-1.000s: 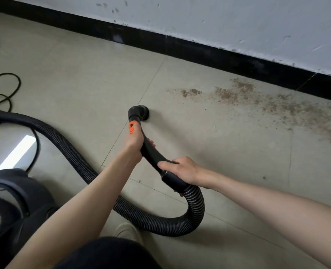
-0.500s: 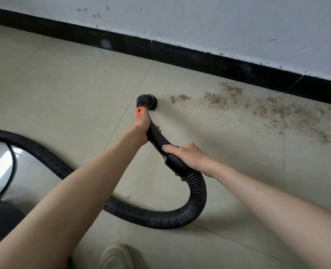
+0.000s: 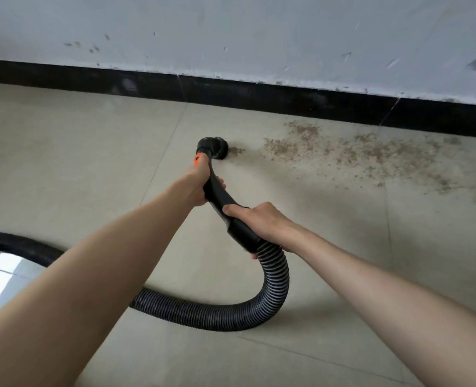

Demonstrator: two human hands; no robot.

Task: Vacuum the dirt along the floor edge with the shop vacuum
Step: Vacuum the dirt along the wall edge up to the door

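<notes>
Brown dirt [image 3: 370, 155] is lying along the floor edge, right of my nozzle [image 3: 213, 148]. I'm gripping the wand [image 3: 220, 194] with both hands apart, left hand [image 3: 199, 185] near the nozzle, right hand [image 3: 262, 222] at the hose [image 3: 275, 275] cuff. I'm keeping the nozzle flat and, I reckon, sweeping slowly rightward along the baseboard [image 3: 259, 96].

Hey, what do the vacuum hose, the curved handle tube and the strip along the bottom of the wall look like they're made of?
Hose: probably flexible black plastic, ribbed all along, with a dull sheen on the ridges.
Handle tube: looks like rigid, smooth black plastic with a soft gloss.
Baseboard: likely glossy black tile, since it shows faint reflections and thin vertical joints; it could be painted instead.
</notes>
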